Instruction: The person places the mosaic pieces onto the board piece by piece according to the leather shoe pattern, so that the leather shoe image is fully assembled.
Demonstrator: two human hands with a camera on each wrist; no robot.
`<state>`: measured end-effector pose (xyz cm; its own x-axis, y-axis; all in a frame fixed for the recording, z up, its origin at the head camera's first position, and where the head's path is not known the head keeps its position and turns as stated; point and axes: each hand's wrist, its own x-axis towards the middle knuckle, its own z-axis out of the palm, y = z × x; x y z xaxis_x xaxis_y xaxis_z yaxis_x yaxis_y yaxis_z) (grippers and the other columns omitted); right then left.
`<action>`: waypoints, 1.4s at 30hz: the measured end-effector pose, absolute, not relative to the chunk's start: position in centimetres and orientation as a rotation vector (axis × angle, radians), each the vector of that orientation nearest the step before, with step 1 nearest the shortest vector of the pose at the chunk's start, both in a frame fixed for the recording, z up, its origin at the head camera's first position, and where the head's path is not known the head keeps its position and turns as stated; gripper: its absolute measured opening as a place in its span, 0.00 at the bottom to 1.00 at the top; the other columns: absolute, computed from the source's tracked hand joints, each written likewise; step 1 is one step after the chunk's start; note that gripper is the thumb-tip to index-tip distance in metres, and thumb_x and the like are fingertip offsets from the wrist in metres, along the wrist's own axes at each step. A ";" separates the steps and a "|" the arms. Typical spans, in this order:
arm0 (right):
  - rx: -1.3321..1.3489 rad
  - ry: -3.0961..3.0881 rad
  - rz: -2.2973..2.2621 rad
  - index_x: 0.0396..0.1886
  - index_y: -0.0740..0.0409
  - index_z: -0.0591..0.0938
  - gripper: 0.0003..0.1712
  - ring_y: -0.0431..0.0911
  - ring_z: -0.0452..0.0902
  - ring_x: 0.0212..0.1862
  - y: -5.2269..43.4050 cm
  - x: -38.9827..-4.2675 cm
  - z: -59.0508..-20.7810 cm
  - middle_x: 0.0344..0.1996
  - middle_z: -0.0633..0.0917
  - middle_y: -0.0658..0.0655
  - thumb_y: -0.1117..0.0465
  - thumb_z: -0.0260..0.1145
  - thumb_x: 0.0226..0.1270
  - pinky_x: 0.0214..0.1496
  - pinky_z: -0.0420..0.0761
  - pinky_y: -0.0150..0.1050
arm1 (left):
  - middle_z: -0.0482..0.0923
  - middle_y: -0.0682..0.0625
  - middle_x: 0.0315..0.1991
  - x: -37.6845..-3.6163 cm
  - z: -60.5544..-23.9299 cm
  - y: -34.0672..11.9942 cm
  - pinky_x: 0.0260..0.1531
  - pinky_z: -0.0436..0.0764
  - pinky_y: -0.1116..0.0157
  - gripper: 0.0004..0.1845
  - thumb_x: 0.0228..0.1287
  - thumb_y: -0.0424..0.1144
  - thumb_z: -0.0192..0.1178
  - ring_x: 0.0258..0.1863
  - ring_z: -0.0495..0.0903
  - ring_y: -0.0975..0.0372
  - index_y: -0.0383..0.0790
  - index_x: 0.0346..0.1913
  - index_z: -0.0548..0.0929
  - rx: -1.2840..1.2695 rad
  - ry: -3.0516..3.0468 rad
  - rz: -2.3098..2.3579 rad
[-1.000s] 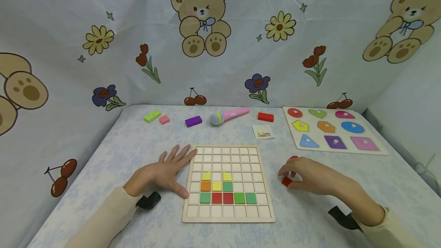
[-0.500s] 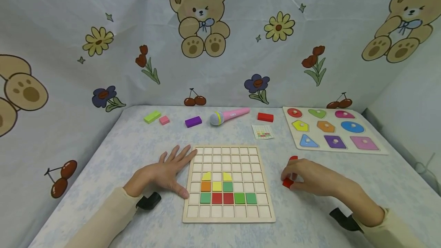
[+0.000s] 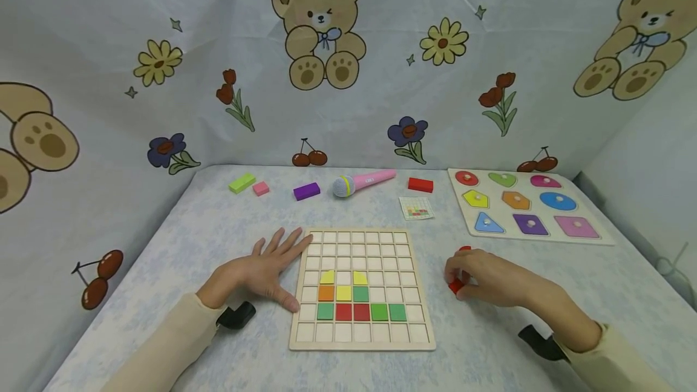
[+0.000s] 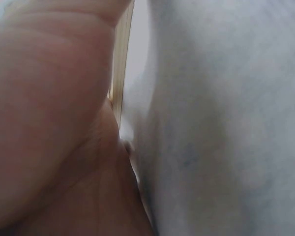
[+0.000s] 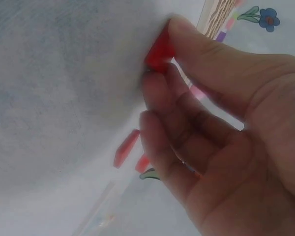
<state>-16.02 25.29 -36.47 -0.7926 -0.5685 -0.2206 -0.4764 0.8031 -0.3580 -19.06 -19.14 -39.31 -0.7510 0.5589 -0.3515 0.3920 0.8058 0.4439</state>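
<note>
My left hand [image 3: 268, 271] lies spread along the left edge of the wooden grid board [image 3: 294, 325], thumb and a fingertip at its frame. Coloured tiles fill several squares of the board: yellow quarter-rounds, an orange tile [image 3: 325, 293], red, green and yellow squares. To the right of the board, my right hand [image 3: 490, 277] pinches a small red tile [image 5: 161, 49] between thumb and fingers, low over the table. Just past its fingers lies another red piece [image 5: 126, 147], mostly hidden behind the hand in the head view.
Along the back stand a lime block [image 3: 242, 183], a pink block [image 3: 261, 189], a purple block [image 3: 307, 191], a pink toy microphone [image 3: 365, 181] and a red block [image 3: 420, 184]. A pattern card [image 3: 416, 208] lies before them. A shape puzzle board [image 3: 544, 236] occupies the back right.
My right hand shifts slightly and its fingers draw closer round the red tile, which turns a little in the grip. My left hand and the board stay put.
</note>
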 end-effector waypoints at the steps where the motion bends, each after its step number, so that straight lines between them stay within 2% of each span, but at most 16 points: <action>1: -0.787 2.669 -0.411 0.36 0.43 0.81 0.13 0.36 0.72 0.34 25.3 -16.1 -36.5 0.29 0.78 0.40 0.60 0.78 0.57 0.38 0.78 0.31 | 0.26 0.44 0.82 -19.1 -39.3 -19.1 0.68 0.31 0.29 0.73 0.41 0.71 0.74 0.79 0.24 0.40 0.50 0.82 0.37 0.704 2.515 0.475; 11: -0.819 2.658 -0.441 0.32 0.42 0.79 0.12 0.35 0.70 0.30 25.0 -16.2 -36.5 0.24 0.74 0.41 0.56 0.77 0.58 0.32 0.72 0.30 | 0.25 0.44 0.82 -19.2 -39.3 -19.1 0.68 0.31 0.30 0.74 0.41 0.71 0.74 0.79 0.23 0.40 0.51 0.82 0.37 0.698 2.517 0.466; 17: -0.951 2.654 -0.489 0.34 0.42 0.81 0.10 0.34 0.74 0.35 22.9 -16.2 -35.4 0.30 0.80 0.38 0.63 0.72 0.64 0.41 0.81 0.33 | 0.25 0.43 0.82 -19.1 -39.3 -19.2 0.68 0.31 0.29 0.74 0.40 0.71 0.74 0.79 0.23 0.39 0.50 0.82 0.37 0.700 2.526 0.465; 22: -1.005 2.614 -0.520 0.39 0.44 0.83 0.10 0.34 0.76 0.38 20.1 -16.4 -34.6 0.33 0.83 0.38 0.67 0.68 0.68 0.45 0.82 0.33 | 0.25 0.43 0.82 -19.1 -39.3 -19.2 0.68 0.32 0.29 0.74 0.40 0.71 0.75 0.79 0.24 0.39 0.50 0.82 0.37 0.692 2.531 0.463; 31: -1.045 2.562 -0.739 0.38 0.48 0.84 0.08 0.33 0.78 0.36 15.7 -16.6 -35.8 0.32 0.84 0.40 0.66 0.70 0.65 0.42 0.82 0.33 | 0.25 0.44 0.82 -19.2 -39.2 -18.9 0.68 0.31 0.29 0.73 0.42 0.69 0.75 0.79 0.23 0.40 0.50 0.82 0.38 0.706 2.511 0.486; 42: -1.094 2.661 -0.573 0.35 0.49 0.87 0.03 0.34 0.73 0.30 13.9 -16.0 -36.8 0.28 0.83 0.39 0.62 0.72 0.65 0.34 0.77 0.29 | 0.25 0.43 0.82 -19.2 -39.5 -19.0 0.67 0.31 0.29 0.74 0.40 0.71 0.75 0.79 0.23 0.40 0.50 0.82 0.37 0.699 2.525 0.472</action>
